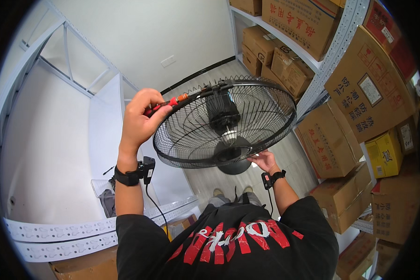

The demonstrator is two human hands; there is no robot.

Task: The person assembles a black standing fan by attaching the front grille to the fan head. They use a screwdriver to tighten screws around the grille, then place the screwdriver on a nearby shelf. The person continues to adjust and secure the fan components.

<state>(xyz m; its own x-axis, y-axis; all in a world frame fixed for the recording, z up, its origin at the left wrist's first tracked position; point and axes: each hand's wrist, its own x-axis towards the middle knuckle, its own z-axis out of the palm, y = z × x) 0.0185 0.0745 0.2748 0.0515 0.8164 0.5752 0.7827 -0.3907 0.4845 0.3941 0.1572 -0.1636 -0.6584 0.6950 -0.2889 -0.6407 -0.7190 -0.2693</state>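
Printed characters (365,105) mark cardboard boxes (371,77); lettering (238,237) crosses the shirt (228,254).

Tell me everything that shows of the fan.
The black fan has a tilted, round, wire-like cage, dark motor and shiny shaft; no blades show. It is in front of the person. The left hand holds a red-handled screwdriver at the cage's rim; the right hand is at its near edge.
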